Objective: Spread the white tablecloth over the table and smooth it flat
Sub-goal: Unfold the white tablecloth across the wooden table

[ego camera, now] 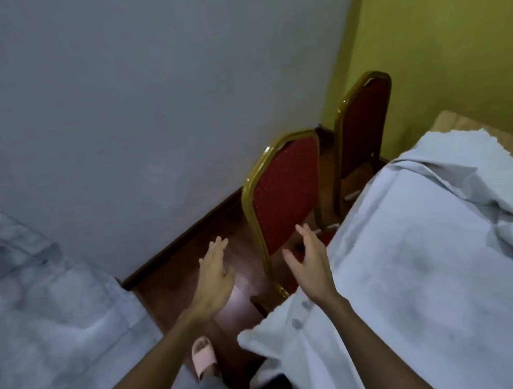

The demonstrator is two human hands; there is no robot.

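Observation:
The white tablecloth [420, 258] lies over the table on the right, wrinkled and bunched toward its far right end, with a corner hanging off the near left edge. A strip of bare wooden table top [469, 127] shows at the far end. My left hand [214, 276] is stretched out over the floor, fingers apart and empty. My right hand [310, 263] hovers by the cloth's left edge, fingers spread, holding nothing, just in front of the nearer chair.
Two red chairs with gold frames, the nearer chair [283, 198] and the farther chair [362, 126], stand between the table and the grey wall. Another cloth-covered table [44, 300] is on the left. My foot in a pink slipper [203, 356] stands on the reddish wooden floor.

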